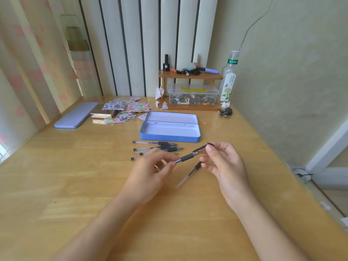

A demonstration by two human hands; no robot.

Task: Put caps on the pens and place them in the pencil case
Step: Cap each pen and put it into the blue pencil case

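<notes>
My left hand [150, 167] grips a clear pen with a black rubber grip [186, 158] by its barrel, tip pointing right and up. My right hand [225, 162] pinches a black cap [200, 147] at the pen's tip and also holds a second capped pen [189, 174] that hangs down towards the table. Several uncapped pens [158, 146] lie side by side on the wooden table, just behind my left hand. The open blue tin pencil case [169, 136] stands beyond them, with nothing inside.
A lilac tin lid [76, 115] lies at the far left beside a pile of patterned paper squares [125, 108]. At the back stand a small wooden shelf [190, 76] with markers, a clear box [194, 97] and a bottle [228, 78]. The table edge [301, 185] runs along the right.
</notes>
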